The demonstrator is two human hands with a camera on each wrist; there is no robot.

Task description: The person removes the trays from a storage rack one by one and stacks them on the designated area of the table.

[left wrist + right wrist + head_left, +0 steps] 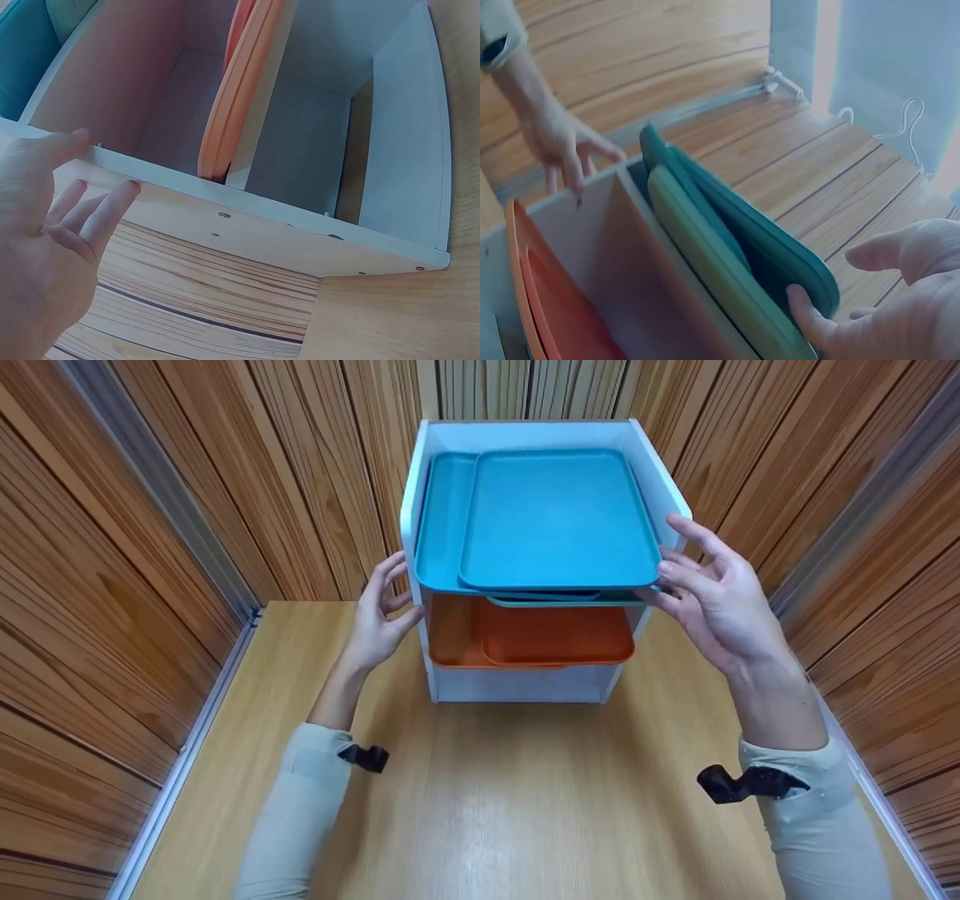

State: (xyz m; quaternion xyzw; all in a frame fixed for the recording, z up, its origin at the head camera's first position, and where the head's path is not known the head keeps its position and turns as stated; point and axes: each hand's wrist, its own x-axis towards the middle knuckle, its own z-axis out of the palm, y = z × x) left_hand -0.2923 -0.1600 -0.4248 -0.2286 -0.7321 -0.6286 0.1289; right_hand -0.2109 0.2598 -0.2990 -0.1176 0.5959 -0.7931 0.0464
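The white shelf unit stands upright in the middle. My left hand holds its left side panel, thumb on the front edge and fingers on the outer face. On the top level lie overlapping blue trays; the upper one is shifted right. A green tray lies under them, only its front edge showing in the head view. My right hand is at the front right corner of the blue trays. One fingertip touches the tray edge from below, while another digit stays apart above it.
Two orange trays lie overlapped on the middle level. The unit stands on a wooden floor against wood-patterned walls. Metal rails run along the floor's sides. White cords show in the right wrist view.
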